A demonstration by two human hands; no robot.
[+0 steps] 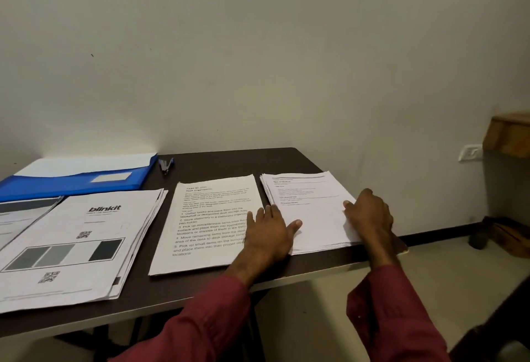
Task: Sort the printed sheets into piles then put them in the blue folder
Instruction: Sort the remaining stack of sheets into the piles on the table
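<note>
Although the printed white sheets lie in four piles across the dark brown rectangular table [218, 160], none of them looks to be inside the flat blue plastic folder [71, 182]. The folder sits at the back left of the table, just behind the left-hand piles.

From left to right there is a grey-banded pile [17, 218] cut off by the frame edge, then a fanned pile [86, 247] topped by a "blinkit" page and overlapping it. Next comes a middle pile [206, 226] of numbered text, then a right-hand pile [312, 206] of sparsely printed pages near the table's right end.

The left hand [269, 232] lies flat with fingers straight and spread. It bridges the gap between the middle pile and the right-hand pile, with its thumb on the latter, and it holds nothing.

The right hand [370, 215] rests at the right edge of the right-hand pile, thumb on the top page. Its fingers curve away out of sight, so I cannot tell whether they pinch the sheets or only press against the edge.

A small blue and black metal tool [165, 165] lies on the table just beside the folder's right corner.

As I judge it, the sorting is done or nearly so, and this looks like a squaring-up of the last pile; all of the filing into the folder remains
</note>
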